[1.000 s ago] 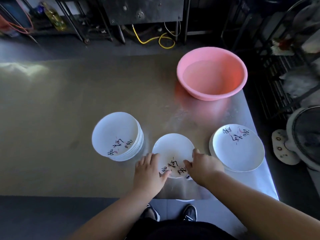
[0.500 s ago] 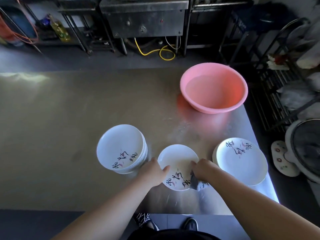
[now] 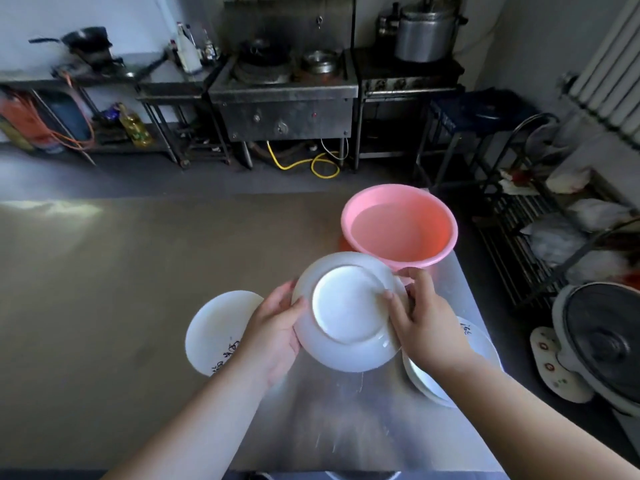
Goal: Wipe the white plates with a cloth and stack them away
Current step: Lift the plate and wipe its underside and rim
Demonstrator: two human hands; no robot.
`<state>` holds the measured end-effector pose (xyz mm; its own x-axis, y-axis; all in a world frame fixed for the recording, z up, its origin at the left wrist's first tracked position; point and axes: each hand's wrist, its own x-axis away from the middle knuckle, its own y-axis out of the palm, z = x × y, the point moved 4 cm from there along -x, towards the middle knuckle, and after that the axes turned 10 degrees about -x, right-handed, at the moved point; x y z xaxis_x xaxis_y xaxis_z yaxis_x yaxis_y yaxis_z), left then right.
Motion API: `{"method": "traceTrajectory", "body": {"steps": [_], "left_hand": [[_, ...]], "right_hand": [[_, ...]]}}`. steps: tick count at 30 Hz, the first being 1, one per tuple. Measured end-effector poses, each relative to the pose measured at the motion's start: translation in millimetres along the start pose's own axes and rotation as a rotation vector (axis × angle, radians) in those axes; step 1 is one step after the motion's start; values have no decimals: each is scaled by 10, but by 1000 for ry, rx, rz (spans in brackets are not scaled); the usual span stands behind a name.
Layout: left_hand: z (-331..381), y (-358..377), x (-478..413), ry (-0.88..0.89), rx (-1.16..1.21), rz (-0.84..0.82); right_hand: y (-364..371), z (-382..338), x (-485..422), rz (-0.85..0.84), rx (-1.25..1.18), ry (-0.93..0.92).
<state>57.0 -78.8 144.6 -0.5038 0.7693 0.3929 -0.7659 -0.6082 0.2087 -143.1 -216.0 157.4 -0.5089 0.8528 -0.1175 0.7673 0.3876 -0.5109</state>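
Observation:
A white plate is held up above the steel table, tilted with its underside towards me. My left hand grips its left rim, thumb on the underside. My right hand grips the right rim, thumb on the foot ring. No cloth shows; it may be hidden behind the plate or in my right hand. A stack of white plates with black writing sits on the table to the left, partly behind my left wrist. Another plate stack lies to the right, mostly covered by my right forearm.
A pink basin holding water stands on the table just beyond the held plate. The table's right edge runs close to the right stack. A floor fan and a wire rack stand to the right; stoves line the far wall.
The middle plate has been lifted off the table and turned underside up, held by both hands. The grey cloth seen under my right hand is out of sight. My head has tilted up.

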Motion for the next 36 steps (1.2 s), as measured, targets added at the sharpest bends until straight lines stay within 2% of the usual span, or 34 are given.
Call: {"method": "traceTrajectory", "body": {"steps": [2, 5, 7, 9, 10, 12, 15, 18, 24, 28, 31, 36], "left_hand": [[114, 64, 63, 4, 30, -58], [239, 132, 137, 35, 54, -54], [317, 222, 214, 55, 56, -61], [363, 314, 291, 73, 62, -57], [368, 367, 330, 80, 57, -65], [377, 503, 426, 98, 46, -84], [353, 675, 562, 122, 68, -115], [359, 781, 653, 150, 110, -112], [402, 879, 622, 188, 185, 5], [375, 917, 669, 174, 163, -15], [362, 1006, 736, 171, 150, -60], [446, 1021, 710, 217, 217, -12]], "right_hand": [[-110, -82, -63, 11, 204, -50], [-346, -170, -161, 153, 415, -99], [-516, -287, -191, 255, 298, -117], [-629, -489, -181, 302, 40, -210], [-647, -615, -162, 295, -54, -301], [-566, -804, -130, 196, -82, -498], [-308, -800, -140, 40, 213, -668], [-230, -695, -86, -81, 383, -606], [-131, -558, 645, -268, 441, -718], [-225, -465, 533, -184, 554, -681], [-430, -529, 195, -74, 584, -561], [-318, -465, 696, -171, 528, -686]]}}
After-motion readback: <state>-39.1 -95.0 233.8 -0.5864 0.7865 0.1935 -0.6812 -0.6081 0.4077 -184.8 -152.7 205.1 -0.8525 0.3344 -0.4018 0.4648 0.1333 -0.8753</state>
